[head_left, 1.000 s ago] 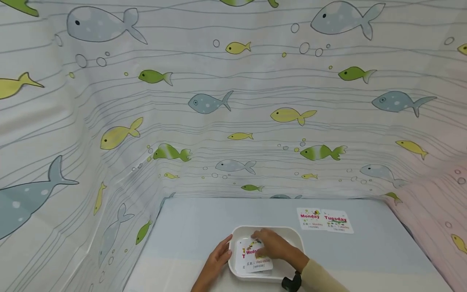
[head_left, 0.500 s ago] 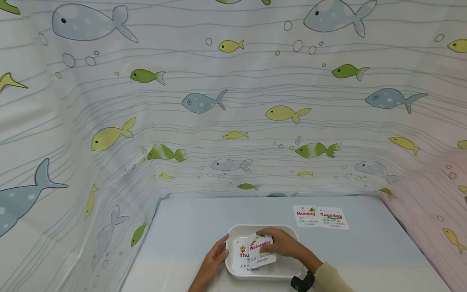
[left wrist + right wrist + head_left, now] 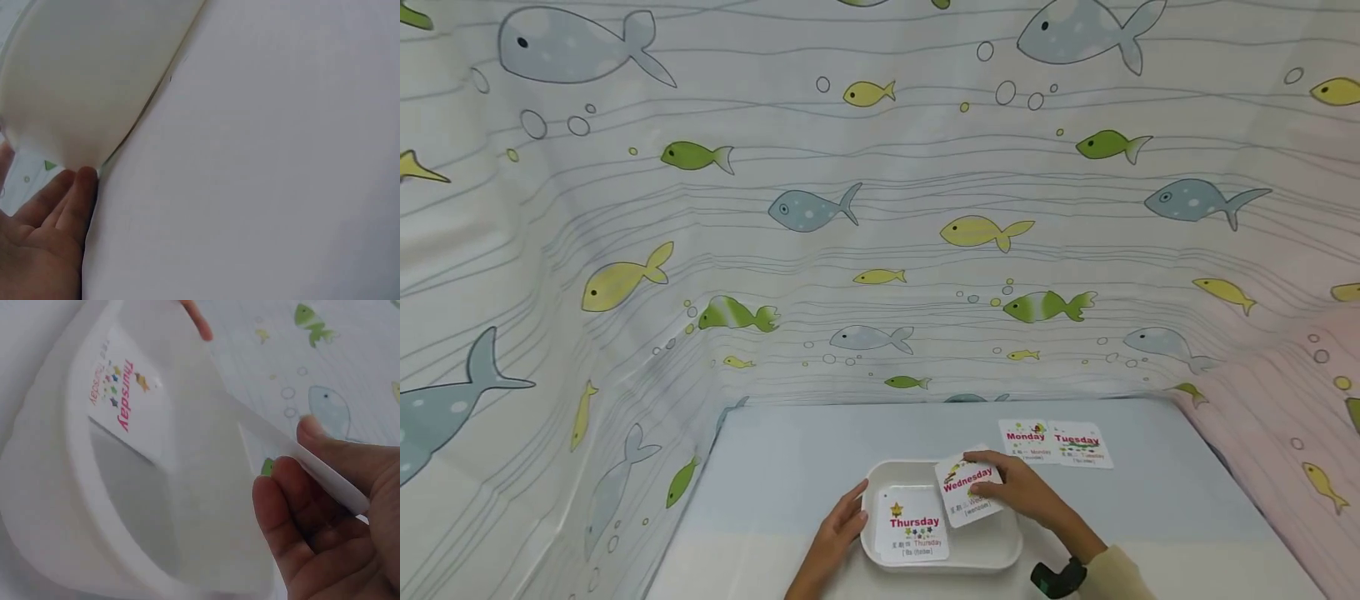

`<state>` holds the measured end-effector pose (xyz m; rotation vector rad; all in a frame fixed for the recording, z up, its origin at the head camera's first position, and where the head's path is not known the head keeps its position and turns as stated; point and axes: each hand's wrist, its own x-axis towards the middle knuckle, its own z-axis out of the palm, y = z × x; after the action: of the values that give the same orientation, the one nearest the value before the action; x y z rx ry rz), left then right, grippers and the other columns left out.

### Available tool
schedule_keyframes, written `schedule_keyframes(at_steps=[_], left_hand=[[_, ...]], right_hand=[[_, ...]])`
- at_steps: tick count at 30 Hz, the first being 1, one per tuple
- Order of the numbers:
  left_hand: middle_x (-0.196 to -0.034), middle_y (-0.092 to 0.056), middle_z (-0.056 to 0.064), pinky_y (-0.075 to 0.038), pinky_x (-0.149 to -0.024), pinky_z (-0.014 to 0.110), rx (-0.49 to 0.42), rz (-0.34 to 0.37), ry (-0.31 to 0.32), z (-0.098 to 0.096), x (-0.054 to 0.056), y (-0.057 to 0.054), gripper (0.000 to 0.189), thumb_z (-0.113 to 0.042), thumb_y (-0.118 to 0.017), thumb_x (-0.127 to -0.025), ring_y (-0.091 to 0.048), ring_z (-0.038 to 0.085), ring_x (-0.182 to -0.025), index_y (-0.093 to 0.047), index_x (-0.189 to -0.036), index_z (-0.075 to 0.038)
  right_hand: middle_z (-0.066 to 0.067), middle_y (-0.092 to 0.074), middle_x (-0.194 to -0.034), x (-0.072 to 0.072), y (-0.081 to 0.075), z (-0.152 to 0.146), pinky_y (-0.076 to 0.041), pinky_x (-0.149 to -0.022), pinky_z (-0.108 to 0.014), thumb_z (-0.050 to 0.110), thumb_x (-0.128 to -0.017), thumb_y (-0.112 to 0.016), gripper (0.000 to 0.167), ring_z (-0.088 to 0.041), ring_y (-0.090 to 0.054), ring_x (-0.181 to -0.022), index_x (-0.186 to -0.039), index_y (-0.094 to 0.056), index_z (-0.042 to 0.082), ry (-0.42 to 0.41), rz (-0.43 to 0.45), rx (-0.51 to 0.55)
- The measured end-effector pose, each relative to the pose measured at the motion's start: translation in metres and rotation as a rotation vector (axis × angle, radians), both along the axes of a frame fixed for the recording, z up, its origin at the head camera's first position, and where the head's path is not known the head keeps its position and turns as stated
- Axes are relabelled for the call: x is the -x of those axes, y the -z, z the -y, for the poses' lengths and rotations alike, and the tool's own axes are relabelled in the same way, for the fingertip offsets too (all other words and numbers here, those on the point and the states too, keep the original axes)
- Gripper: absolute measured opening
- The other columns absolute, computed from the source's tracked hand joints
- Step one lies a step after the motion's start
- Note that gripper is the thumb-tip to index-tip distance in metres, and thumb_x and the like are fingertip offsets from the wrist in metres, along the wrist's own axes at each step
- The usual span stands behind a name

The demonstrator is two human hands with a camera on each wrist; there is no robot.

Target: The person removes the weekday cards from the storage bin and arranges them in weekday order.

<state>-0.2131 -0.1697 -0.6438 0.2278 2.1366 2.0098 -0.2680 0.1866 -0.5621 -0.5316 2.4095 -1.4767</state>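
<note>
In the head view my right hand (image 3: 1022,492) pinches the Wednesday card (image 3: 967,483) between thumb and fingers, tilted over the right part of a white tray (image 3: 977,568). The right wrist view shows that card (image 3: 294,450) edge-on between the thumb and the curled fingers. Inside the tray, on its left side, lies the Thursday card (image 3: 913,533), face up. My left hand (image 3: 837,533) rests against the tray's left wall. Its fingers are fairly straight, with the fingertips touching the tray (image 3: 94,81) in the left wrist view.
Behind the tray to the right, the Monday card (image 3: 1026,440) and the Tuesday card (image 3: 1078,444) lie side by side on the table (image 3: 805,437). A fish-patterned curtain (image 3: 820,275) surrounds the table at the back and sides.
My right hand has lifted the Wednesday card off the Thursday card and carried it to the right and back. The Thursday card is now fully uncovered. My left hand stays at the tray.
</note>
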Motion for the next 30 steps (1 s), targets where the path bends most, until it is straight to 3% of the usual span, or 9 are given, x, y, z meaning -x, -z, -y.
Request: schedule_keyframes(at_steps=[2, 5, 8, 12, 15, 18, 21, 26, 30], left_hand=[[-0.155, -0.039, 0.025, -0.051, -0.106, 0.035, 0.007, 0.001, -0.004, -0.001, 0.000, 0.000, 0.055, -0.028, -0.051, -0.105, -0.043, 0.042, -0.141, -0.035, -0.156, -0.017], [-0.155, -0.039, 0.025, -0.051, -0.106, 0.037, 0.023, 0.010, -0.018, -0.001, -0.001, 0.000, 0.055, -0.029, -0.051, -0.105, -0.043, 0.042, -0.141, -0.035, -0.156, -0.018], [-0.156, -0.039, 0.025, -0.050, -0.107, 0.040, 0.035, 0.016, -0.025, -0.001, -0.002, -0.001, 0.055, -0.031, -0.051, -0.105, -0.043, 0.041, -0.141, -0.035, -0.156, -0.019], [-0.155, -0.040, 0.024, -0.049, -0.109, 0.043, 0.042, 0.018, -0.026, -0.002, -0.002, -0.003, 0.055, -0.033, -0.051, -0.105, -0.044, 0.041, -0.141, -0.035, -0.156, -0.020], [-0.155, -0.041, 0.024, -0.049, -0.108, 0.044, 0.040, 0.021, -0.023, -0.002, -0.002, -0.004, 0.055, -0.033, -0.052, -0.105, -0.045, 0.040, -0.140, -0.035, -0.156, -0.021], [-0.154, -0.041, 0.025, -0.049, -0.108, 0.043, 0.040, 0.025, -0.015, -0.002, -0.002, -0.004, 0.055, -0.033, -0.052, -0.105, -0.046, 0.040, -0.139, -0.035, -0.156, -0.022], [-0.155, -0.040, 0.025, -0.049, -0.108, 0.043, 0.044, 0.017, -0.010, -0.002, -0.001, -0.004, 0.055, -0.033, -0.051, -0.105, -0.044, 0.041, -0.140, -0.034, -0.156, -0.020], [-0.155, -0.040, 0.024, -0.050, -0.107, 0.043, 0.060, 0.016, -0.026, -0.001, -0.002, -0.005, 0.055, -0.033, -0.050, -0.105, -0.043, 0.042, -0.141, -0.035, -0.156, -0.020], [-0.154, -0.041, 0.024, -0.049, -0.108, 0.047, 0.068, 0.027, -0.035, -0.002, -0.003, -0.005, 0.055, -0.036, -0.051, -0.105, -0.044, 0.042, -0.140, -0.036, -0.156, -0.021]], right_hand=[[-0.019, -0.060, -0.138, -0.001, -0.004, -0.006, -0.057, -0.077, -0.020, 0.031, -0.092, -0.072, 0.051, -0.011, -0.069, -0.092, -0.138, -0.060, 0.013, 0.027, -0.001, 0.002], [-0.016, -0.059, -0.140, 0.000, -0.006, -0.015, -0.056, -0.079, -0.019, 0.032, -0.092, -0.072, 0.049, -0.006, -0.068, -0.093, -0.137, -0.061, 0.018, 0.069, -0.034, -0.019], [-0.012, -0.061, -0.139, 0.000, -0.005, -0.024, -0.055, -0.077, -0.018, 0.034, -0.089, -0.074, 0.049, -0.006, -0.068, -0.093, -0.136, -0.062, 0.022, 0.120, -0.063, -0.038], [-0.009, -0.062, -0.139, 0.000, -0.003, -0.035, -0.055, -0.078, -0.020, 0.034, -0.088, -0.075, 0.049, -0.009, -0.067, -0.095, -0.134, -0.064, 0.024, 0.207, -0.024, -0.037], [-0.009, -0.060, -0.141, 0.000, -0.004, -0.045, -0.054, -0.089, -0.028, 0.037, -0.088, -0.074, 0.049, -0.013, -0.064, -0.102, -0.135, -0.063, 0.025, 0.269, 0.012, -0.061], [-0.013, -0.054, -0.147, 0.000, -0.006, -0.056, -0.054, -0.099, -0.048, 0.039, -0.090, -0.073, 0.053, -0.021, -0.063, -0.112, -0.139, -0.060, 0.022, 0.299, 0.036, -0.081], [-0.015, -0.047, -0.153, 0.002, -0.007, -0.067, -0.047, -0.105, -0.060, 0.040, -0.091, -0.071, 0.056, -0.030, -0.058, -0.124, -0.142, -0.057, 0.021, 0.324, 0.056, -0.084], [-0.016, -0.036, -0.160, 0.008, -0.005, -0.085, -0.038, -0.111, -0.064, 0.046, -0.090, -0.071, 0.062, -0.041, -0.042, -0.140, -0.145, -0.054, 0.020, 0.350, 0.072, -0.097], [-0.019, -0.033, -0.161, 0.009, 0.003, -0.101, -0.031, -0.114, -0.066, 0.045, -0.091, -0.070, 0.064, -0.044, -0.035, -0.144, -0.146, -0.052, 0.017, 0.380, 0.074, -0.121]])
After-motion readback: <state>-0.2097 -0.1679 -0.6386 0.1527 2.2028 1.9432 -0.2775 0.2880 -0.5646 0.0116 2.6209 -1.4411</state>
